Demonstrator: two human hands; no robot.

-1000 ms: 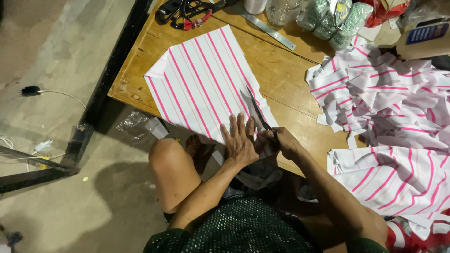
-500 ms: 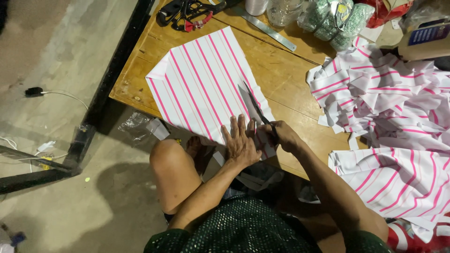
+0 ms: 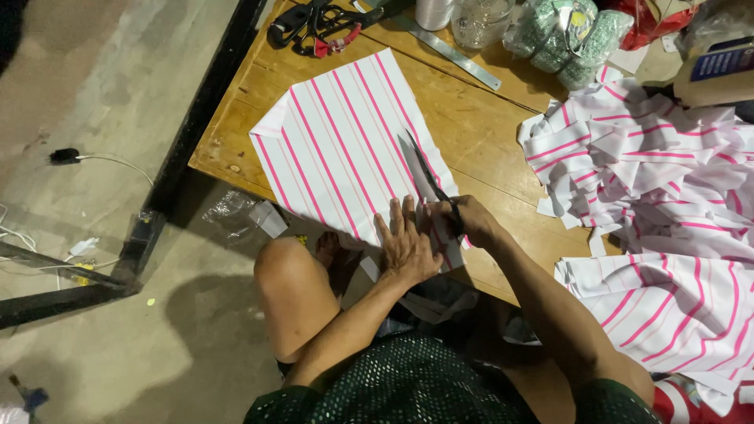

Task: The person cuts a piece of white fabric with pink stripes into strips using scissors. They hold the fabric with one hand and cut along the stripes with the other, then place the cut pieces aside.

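Observation:
A white sheet with pink stripes lies flat on the wooden table, its near edge hanging over the table's front. My left hand presses flat on the sheet's near edge, fingers spread. My right hand grips the handles of black scissors, whose blades are parted and point away from me over the sheet's right side. My bare knee is just below the table edge.
A pile of pink-striped white pieces covers the right of the table, with a folded stack nearer me. A second pair of black scissors, a metal ruler, a glass jar and green bundles lie at the back. Concrete floor with a cable lies left.
The scissors' blades have advanced a little farther up the sheet. My left hand stays pressed on the near edge.

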